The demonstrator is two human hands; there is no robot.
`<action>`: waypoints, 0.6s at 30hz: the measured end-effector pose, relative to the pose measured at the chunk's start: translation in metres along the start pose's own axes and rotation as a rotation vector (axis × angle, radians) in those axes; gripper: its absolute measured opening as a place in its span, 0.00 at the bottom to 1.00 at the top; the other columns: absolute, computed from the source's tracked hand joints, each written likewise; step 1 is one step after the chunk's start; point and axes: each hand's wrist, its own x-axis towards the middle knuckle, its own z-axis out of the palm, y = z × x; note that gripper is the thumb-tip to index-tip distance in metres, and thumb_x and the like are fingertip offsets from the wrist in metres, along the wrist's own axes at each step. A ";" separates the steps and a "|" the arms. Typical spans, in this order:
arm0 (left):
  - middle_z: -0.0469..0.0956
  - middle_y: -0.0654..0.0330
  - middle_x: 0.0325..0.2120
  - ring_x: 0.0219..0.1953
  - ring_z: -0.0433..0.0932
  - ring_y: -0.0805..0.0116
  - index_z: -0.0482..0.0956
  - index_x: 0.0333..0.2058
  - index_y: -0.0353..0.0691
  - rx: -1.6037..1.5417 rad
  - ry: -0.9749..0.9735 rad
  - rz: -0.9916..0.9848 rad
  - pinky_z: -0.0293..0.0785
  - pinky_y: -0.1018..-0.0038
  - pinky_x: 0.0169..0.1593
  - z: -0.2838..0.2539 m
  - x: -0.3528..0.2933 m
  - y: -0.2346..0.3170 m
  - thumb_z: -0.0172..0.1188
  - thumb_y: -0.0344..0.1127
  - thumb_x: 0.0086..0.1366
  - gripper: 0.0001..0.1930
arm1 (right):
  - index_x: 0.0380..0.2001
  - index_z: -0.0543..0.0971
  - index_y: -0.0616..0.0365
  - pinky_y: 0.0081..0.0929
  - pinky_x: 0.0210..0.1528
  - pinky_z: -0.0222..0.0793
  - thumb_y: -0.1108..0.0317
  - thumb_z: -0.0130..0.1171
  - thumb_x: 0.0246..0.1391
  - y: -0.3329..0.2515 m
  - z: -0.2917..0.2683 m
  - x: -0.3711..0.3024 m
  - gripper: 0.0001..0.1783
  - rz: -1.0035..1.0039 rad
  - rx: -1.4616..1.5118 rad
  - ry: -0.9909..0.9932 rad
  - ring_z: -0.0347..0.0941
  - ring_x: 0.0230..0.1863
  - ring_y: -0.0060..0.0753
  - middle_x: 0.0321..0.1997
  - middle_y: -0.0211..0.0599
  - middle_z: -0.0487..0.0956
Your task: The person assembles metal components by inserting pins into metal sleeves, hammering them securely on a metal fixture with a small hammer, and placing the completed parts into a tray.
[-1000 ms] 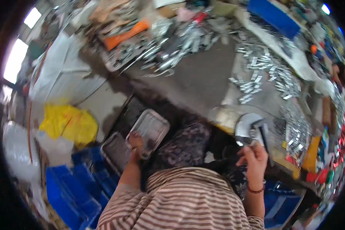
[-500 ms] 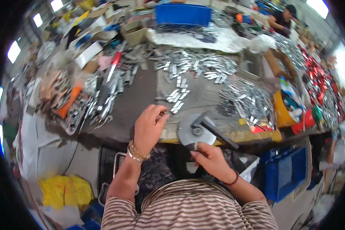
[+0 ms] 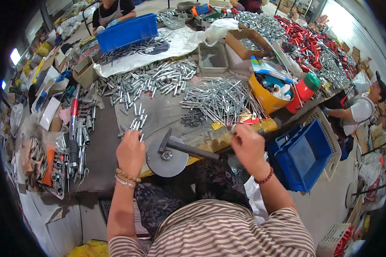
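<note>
My left hand [image 3: 131,150] reaches the near end of a small group of shiny metal tubes [image 3: 137,121]; its fingers are drawn together on a tube at the fingertips, mostly covered. My right hand [image 3: 249,147] is raised by the table's front edge, near a heap of thin metal rods [image 3: 221,99]. Its fingers are curled in a pinch, and whatever is between them is too small to make out. Between both hands a hammer [image 3: 188,148] lies across a round grey metal disc [image 3: 169,165], its handle pointing right.
A large heap of tubes [image 3: 158,79] spreads behind. Left lie a red-and-black tool [image 3: 73,132] and an orange-handled tool [image 3: 49,165]. Beyond stand a blue bin [image 3: 126,32], a metal tray [image 3: 213,58] and a yellow tub [image 3: 266,96]. Blue crates [image 3: 302,156] stand right. Co-workers [image 3: 364,107] are nearby.
The view has swung to the right. My right hand has moved from beside the disc out toward the rods; my left hand has come onto the small group of tubes.
</note>
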 end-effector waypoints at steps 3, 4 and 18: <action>0.78 0.53 0.36 0.40 0.80 0.47 0.76 0.38 0.40 0.007 -0.014 -0.018 0.78 0.54 0.42 0.000 0.002 0.000 0.64 0.27 0.57 0.10 | 0.33 0.76 0.56 0.46 0.36 0.75 0.73 0.65 0.52 0.030 -0.010 0.010 0.08 0.075 -0.189 0.012 0.78 0.36 0.53 0.33 0.43 0.78; 0.78 0.53 0.35 0.39 0.80 0.46 0.76 0.38 0.39 0.011 -0.007 0.006 0.78 0.54 0.41 -0.001 0.002 0.000 0.64 0.27 0.56 0.10 | 0.34 0.76 0.56 0.45 0.38 0.75 0.75 0.65 0.50 0.041 -0.009 0.012 0.09 0.013 -0.252 0.002 0.78 0.39 0.52 0.34 0.42 0.78; 0.80 0.59 0.34 0.34 0.82 0.75 0.76 0.47 0.34 -1.143 -0.205 -0.506 0.81 0.77 0.37 -0.025 -0.029 0.016 0.58 0.24 0.69 0.09 | 0.37 0.78 0.58 0.47 0.46 0.75 0.77 0.67 0.44 0.060 -0.020 0.002 0.14 -0.034 -0.375 -0.166 0.77 0.45 0.52 0.38 0.45 0.78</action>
